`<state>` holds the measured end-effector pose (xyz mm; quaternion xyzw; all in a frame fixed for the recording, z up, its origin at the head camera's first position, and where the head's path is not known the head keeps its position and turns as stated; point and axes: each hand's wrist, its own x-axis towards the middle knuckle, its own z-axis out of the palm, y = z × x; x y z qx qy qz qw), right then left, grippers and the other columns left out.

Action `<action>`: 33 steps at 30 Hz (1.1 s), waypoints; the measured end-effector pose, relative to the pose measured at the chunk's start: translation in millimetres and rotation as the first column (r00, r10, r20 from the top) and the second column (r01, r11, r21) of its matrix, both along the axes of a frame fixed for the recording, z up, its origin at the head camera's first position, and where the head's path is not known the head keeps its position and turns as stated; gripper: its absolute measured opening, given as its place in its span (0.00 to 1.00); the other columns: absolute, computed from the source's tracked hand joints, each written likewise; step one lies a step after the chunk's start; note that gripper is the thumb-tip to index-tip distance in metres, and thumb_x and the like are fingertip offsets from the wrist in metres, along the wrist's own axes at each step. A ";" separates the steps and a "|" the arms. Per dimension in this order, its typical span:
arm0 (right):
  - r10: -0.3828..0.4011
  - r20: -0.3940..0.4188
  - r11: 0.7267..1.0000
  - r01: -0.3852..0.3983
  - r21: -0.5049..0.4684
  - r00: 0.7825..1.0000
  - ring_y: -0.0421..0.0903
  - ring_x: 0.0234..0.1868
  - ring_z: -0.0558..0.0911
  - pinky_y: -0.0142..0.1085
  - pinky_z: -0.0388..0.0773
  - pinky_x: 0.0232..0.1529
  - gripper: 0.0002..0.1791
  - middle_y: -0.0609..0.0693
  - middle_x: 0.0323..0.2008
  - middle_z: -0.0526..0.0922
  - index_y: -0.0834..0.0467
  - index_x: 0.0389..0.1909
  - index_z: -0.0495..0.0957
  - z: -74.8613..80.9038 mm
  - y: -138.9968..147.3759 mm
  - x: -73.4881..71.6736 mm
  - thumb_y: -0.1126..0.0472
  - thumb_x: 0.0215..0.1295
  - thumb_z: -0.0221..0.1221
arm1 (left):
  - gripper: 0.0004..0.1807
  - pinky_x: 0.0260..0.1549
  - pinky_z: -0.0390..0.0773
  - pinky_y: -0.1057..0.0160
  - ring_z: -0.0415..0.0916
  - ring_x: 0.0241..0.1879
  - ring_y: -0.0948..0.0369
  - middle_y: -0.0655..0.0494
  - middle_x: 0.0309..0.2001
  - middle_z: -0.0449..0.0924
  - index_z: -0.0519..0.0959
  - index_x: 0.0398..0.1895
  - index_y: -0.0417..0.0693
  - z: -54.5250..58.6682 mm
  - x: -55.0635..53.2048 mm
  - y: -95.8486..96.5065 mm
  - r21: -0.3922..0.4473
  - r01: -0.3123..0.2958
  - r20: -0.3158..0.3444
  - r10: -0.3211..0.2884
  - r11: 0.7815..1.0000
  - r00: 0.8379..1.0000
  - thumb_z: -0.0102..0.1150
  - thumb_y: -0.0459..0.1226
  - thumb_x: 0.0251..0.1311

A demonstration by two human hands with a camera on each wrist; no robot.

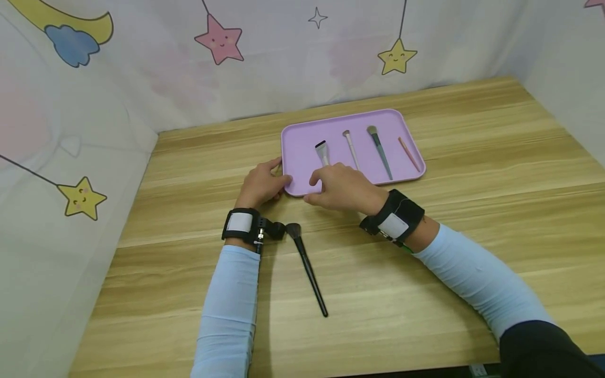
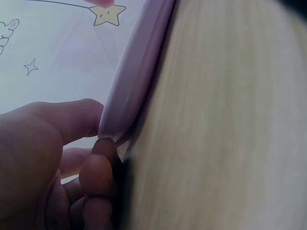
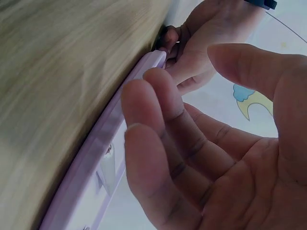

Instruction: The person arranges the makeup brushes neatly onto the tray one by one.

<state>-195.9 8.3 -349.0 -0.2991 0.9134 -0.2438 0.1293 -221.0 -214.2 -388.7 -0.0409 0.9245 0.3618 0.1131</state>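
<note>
A lilac tray (image 1: 302,127) lies on the wooden table. My left hand (image 1: 261,185) pinches its near left corner, thumb on the rim and fingers at the outer side, as the left wrist view (image 2: 62,143) shows. Over the tray's near edge hovers my right hand (image 1: 347,187), fingers loosely bent and nothing in them. In the tray are a flat-headed brush (image 1: 322,151) partly behind the right hand, a slim white angled brush (image 1: 351,146), a green makeup brush (image 1: 379,152) and a thin orange-pink stick (image 1: 408,154). A black makeup brush (image 1: 309,270) lies on the table, between the forearms.
The wooden table (image 1: 496,210) reaches back to a cloth backdrop (image 1: 283,58) printed with stars, with more cloth at the left and right sides. The left wrist camera (image 1: 274,230) sits close to the black brush's bristles.
</note>
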 end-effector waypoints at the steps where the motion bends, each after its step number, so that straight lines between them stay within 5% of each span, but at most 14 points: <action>1: 0.002 -0.004 1.000 -0.002 0.000 1.000 0.45 0.32 0.83 0.42 0.79 0.32 0.26 0.49 0.31 0.85 0.61 0.55 0.82 0.0 -0.2 0.4 0.46 0.66 0.65 | 0.39 0.19 0.71 0.63 0.75 0.17 0.60 0.53 0.19 0.79 0.62 0.78 0.58 0.3 -0.1 0.2 0.001 -0.001 0.001 0.001 1.000 1.000 0.61 0.47 0.64; 26: 0.039 0.030 0.996 -0.041 0.083 0.999 0.45 0.32 0.82 0.41 0.78 0.29 0.27 0.50 0.38 0.85 0.58 0.52 0.85 2.9 -6.0 10.5 0.41 0.64 0.65 | 0.39 0.20 0.69 0.63 0.74 0.17 0.60 0.53 0.18 0.79 0.62 0.78 0.57 0.4 -1.6 0.7 -0.020 -0.004 0.011 0.004 1.000 1.000 0.60 0.47 0.64; 33: 0.054 0.046 0.993 -0.059 0.099 0.997 0.48 0.41 0.85 0.44 0.81 0.35 0.28 0.54 0.48 0.86 0.58 0.53 0.85 4.6 -6.3 13.5 0.39 0.63 0.65 | 0.39 0.20 0.70 0.63 0.74 0.17 0.60 0.53 0.18 0.79 0.62 0.78 0.58 0.1 -1.1 0.2 -0.017 -0.001 0.008 0.001 1.000 1.000 0.60 0.47 0.64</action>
